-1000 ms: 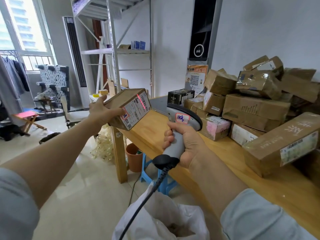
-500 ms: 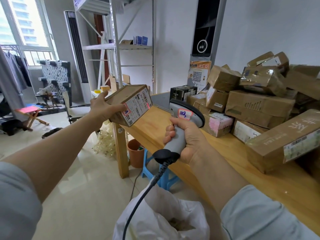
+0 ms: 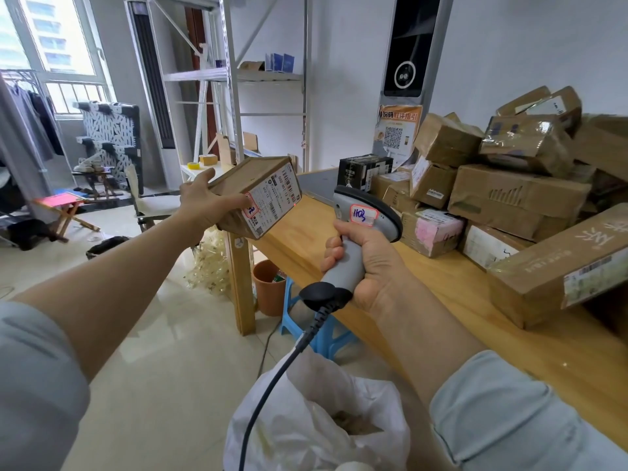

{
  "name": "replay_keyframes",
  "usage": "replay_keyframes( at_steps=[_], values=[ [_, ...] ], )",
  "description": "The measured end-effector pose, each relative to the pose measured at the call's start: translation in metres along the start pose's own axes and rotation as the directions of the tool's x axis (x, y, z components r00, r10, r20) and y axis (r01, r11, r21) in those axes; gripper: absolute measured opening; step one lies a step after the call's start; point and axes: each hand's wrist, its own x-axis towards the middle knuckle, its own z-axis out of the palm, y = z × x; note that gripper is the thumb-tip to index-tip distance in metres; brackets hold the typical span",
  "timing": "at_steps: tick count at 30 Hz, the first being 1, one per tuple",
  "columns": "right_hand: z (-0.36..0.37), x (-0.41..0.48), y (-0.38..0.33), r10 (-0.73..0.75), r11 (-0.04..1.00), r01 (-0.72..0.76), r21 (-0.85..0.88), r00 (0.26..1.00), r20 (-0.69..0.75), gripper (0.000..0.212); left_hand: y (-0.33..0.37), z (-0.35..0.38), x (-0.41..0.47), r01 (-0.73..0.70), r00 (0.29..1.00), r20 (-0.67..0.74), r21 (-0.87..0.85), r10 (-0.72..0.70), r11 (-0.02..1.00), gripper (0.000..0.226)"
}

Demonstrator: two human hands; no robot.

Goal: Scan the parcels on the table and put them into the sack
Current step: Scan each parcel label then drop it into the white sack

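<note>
1. The left hand (image 3: 204, 205) grasps the parcel (image 3: 258, 195) in the air, thumb on its label side.
2. The right hand (image 3: 370, 266) grasps the scanner (image 3: 360, 229); the parcel is at its 10 o'clock.
3. The sack (image 3: 316, 419) is open at 6 o'clock; the pile (image 3: 509, 198) is on the table (image 3: 441, 300), 2 o'clock.

The sack (image 3: 299, 433) and the scanner's (image 3: 368, 220) cable (image 3: 268, 385) are cut off by the bottom edge. The pile (image 3: 516, 195) runs off the right edge. The parcel's (image 3: 244, 176) label (image 3: 277, 198) has print too small to read. Most of the left hand's (image 3: 198, 203) fingers are hidden behind the parcel.
</note>
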Motion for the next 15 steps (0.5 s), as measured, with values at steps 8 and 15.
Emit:
replay_keyframes(
  at_steps=[8, 15],
  values=[
    [-0.002, 0.006, 0.007, -0.008, 0.999, 0.008, -0.033, 1.0, 0.003, 0.02, -0.013, -0.005, -0.005, 0.055, 0.998, 0.04, -0.058, -0.052, 0.997, 0.113],
    [-0.029, 0.02, 0.034, -0.013, 0.963, -0.013, -0.27, 0.995, -0.094, 0.014, -0.058, -0.007, -0.039, 0.352, 0.929, 0.163, -0.118, -0.332, 0.928, 0.072]
  ],
)
